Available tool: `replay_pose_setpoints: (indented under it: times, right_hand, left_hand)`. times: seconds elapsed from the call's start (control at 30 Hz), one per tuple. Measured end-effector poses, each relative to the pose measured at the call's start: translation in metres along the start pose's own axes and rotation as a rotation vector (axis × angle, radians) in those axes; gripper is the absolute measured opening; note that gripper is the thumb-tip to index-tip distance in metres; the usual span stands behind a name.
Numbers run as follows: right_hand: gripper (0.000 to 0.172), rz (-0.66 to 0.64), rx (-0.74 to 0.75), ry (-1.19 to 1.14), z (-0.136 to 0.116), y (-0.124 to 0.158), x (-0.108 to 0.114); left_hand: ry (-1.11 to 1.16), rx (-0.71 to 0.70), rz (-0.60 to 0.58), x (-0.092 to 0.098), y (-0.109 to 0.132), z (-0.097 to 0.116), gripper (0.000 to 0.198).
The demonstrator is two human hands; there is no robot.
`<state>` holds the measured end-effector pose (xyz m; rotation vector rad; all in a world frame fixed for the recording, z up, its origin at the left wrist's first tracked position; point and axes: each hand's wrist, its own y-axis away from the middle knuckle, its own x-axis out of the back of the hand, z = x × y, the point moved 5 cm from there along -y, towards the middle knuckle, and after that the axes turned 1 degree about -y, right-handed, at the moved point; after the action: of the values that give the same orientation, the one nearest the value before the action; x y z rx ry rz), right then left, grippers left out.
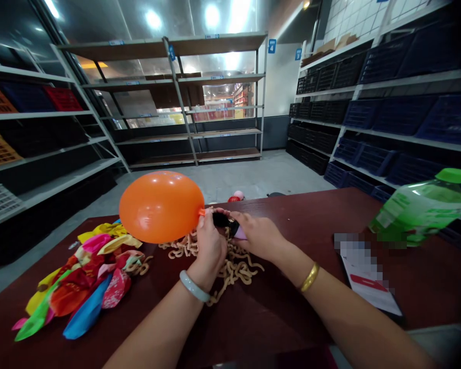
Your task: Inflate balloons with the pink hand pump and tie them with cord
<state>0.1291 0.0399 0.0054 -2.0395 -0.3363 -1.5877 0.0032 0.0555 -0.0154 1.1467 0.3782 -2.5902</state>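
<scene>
An inflated orange balloon [160, 206] floats just above the dark red table [299, 215], left of centre. My left hand [210, 245], with a pale bangle at the wrist, is closed around the balloon's neck. My right hand [258, 234], with a gold bangle, is closed on a small black object [222, 219] that meets the balloon's neck; what it is I cannot make out. Under both hands lies a tangle of beige cord [230, 264].
A heap of limp coloured balloons [82, 279] lies at the table's left. A green plastic bottle [420, 207] stands at the right, with a phone [364, 279] in front of it. Metal shelf racks with crates line both sides and the back.
</scene>
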Motion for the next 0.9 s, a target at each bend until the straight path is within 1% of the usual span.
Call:
replay_pose_setpoints:
  times: [0.13, 0.33, 0.4, 0.47, 0.53, 0.6, 0.67, 0.77, 0.83, 0.9]
  right_hand:
    - [0.062, 0.009, 0.025, 0.013, -0.002, 0.000, 0.000]
    - [0.059, 0.020, 0.047, -0.033, -0.005, 0.000, 0.003]
    - [0.057, 0.010, 0.057, -0.048, -0.005, 0.001, 0.004]
    - [0.054, -0.009, 0.049, -0.046, -0.001, 0.001, 0.004]
    - [0.051, -0.029, 0.018, -0.043, 0.011, 0.000, 0.005]
    - [0.050, -0.027, -0.046, -0.052, 0.030, -0.002, 0.006]
    - [0.054, -0.015, -0.142, -0.060, 0.052, -0.003, 0.007]
    - [0.057, -0.024, -0.266, -0.046, 0.080, -0.003, 0.006]
    - [0.055, -0.040, -0.307, -0.016, 0.090, -0.003, 0.004]
    - [0.053, -0.064, -0.319, 0.020, 0.094, -0.002, 0.001]
  left_hand:
    - [0.004, 0.015, 0.032, 0.003, -0.004, 0.005, 0.012]
    - [0.021, -0.034, 0.020, -0.002, -0.005, 0.012, 0.009]
    - [0.020, -0.053, 0.044, 0.001, -0.012, 0.019, 0.010]
    - [0.026, -0.093, 0.092, 0.010, -0.024, 0.032, 0.011]
    - [0.009, -0.166, 0.143, 0.024, -0.040, 0.050, 0.011]
    - [-0.026, -0.175, 0.157, 0.036, -0.055, 0.063, 0.011]
    - [-0.050, -0.163, 0.161, 0.042, -0.062, 0.070, 0.009]
    - [-0.071, -0.090, 0.178, 0.041, -0.060, 0.066, 0.008]
    - [-0.074, -0.039, 0.190, 0.035, -0.054, 0.062, 0.009]
    - [-0.069, -0.014, 0.188, 0.030, -0.049, 0.060, 0.008]
